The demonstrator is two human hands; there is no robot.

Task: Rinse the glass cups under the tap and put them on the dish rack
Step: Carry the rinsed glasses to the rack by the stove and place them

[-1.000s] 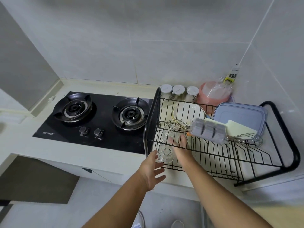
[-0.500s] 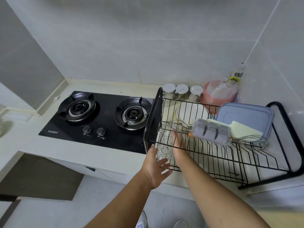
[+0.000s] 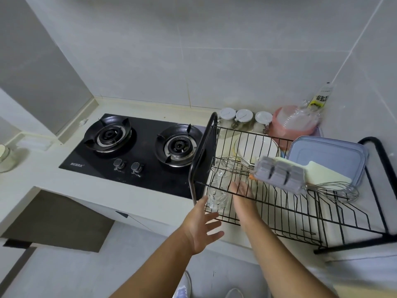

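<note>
A clear glass cup (image 3: 216, 200) stands in the front left corner of the black wire dish rack (image 3: 202, 151). A second glass cup (image 3: 221, 177) sits just behind it. My left hand (image 3: 202, 229) is open with fingers spread at the rack's front edge, its thumb close to the near glass. My right hand (image 3: 242, 194) reaches over the rack wires just right of the same glass, fingers stretched out and holding nothing. No tap or sink is in view.
The rack also holds two wire whisks (image 3: 236, 165), a grey ice tray (image 3: 279, 175), a white bowl (image 3: 255, 145), a pale board (image 3: 322, 173) and a blue-grey lidded box (image 3: 326, 155). A black two-burner hob (image 3: 133, 151) lies to its left. White-lidded jars (image 3: 242, 119) stand behind.
My right hand has come off the near glass and now sits beside it. My left hand has risen toward the glass. The view has shifted slightly.
</note>
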